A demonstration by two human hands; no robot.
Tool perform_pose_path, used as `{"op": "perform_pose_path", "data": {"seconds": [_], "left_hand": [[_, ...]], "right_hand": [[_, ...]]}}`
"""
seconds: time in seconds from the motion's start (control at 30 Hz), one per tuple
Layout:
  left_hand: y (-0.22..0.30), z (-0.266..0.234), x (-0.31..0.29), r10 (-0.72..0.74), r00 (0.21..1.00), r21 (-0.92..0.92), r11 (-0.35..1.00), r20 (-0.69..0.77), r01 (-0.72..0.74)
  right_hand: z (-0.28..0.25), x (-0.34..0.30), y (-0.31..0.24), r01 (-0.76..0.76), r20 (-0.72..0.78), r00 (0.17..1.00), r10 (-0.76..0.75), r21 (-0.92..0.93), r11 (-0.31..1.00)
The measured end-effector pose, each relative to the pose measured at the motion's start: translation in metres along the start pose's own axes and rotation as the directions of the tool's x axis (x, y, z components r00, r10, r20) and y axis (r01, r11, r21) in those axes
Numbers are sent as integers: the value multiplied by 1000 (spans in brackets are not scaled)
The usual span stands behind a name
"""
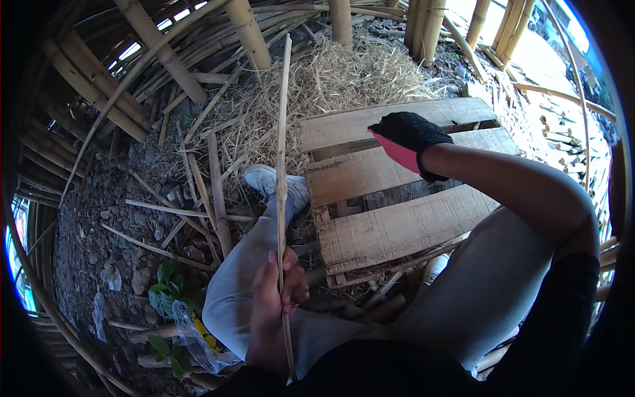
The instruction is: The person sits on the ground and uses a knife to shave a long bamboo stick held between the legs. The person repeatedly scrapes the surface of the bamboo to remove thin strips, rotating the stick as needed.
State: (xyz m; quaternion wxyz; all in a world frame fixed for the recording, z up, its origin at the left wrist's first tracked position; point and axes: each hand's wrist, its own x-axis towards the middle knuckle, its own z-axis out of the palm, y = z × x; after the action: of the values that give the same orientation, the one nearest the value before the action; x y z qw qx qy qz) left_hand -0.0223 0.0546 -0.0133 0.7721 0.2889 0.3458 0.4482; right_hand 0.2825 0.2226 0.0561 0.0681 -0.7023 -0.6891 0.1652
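My left hand is bare and wrapped round a long, thin bamboo strip. The strip stands nearly upright in the picture, passing my left knee, with a rough knot partway along it. On my right hand is a black and pink work glove. That hand is held above a low slatted wooden platform, apart from the strip. Its fingers are curled together, and what they may hold is hidden by the glove.
Behind the platform lies a heap of pale bamboo shavings. Loose split bamboo pieces are scattered on the stony ground at left. A leafy plant and a clear plastic bag lie by my left leg. Bamboo posts stand around.
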Motion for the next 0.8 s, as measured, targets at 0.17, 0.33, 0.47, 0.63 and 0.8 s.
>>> {"op": "perform_pose_path", "data": {"seconds": [0.17,0.33,0.47,0.63,0.8], "left_hand": [[-6,1,3,-53,997,40,998,53,51],[-13,0,6,-113,983,4,994,142,114],[-14,6,5,-133,980,20,991,150,131],[-19,10,7,-179,972,-8,983,154,182],[-20,13,4,-158,979,71,986,132,150]], "right_hand": [[8,-14,-16,-84,95,991,98,-146,986],[-8,-8,-22,-27,270,957,106,-281,959],[-4,-1,-15,73,-233,967,-109,-156,985],[-19,-14,-31,433,-406,854,-324,212,876],[-12,-20,-37,733,-201,679,-706,141,666]]}}
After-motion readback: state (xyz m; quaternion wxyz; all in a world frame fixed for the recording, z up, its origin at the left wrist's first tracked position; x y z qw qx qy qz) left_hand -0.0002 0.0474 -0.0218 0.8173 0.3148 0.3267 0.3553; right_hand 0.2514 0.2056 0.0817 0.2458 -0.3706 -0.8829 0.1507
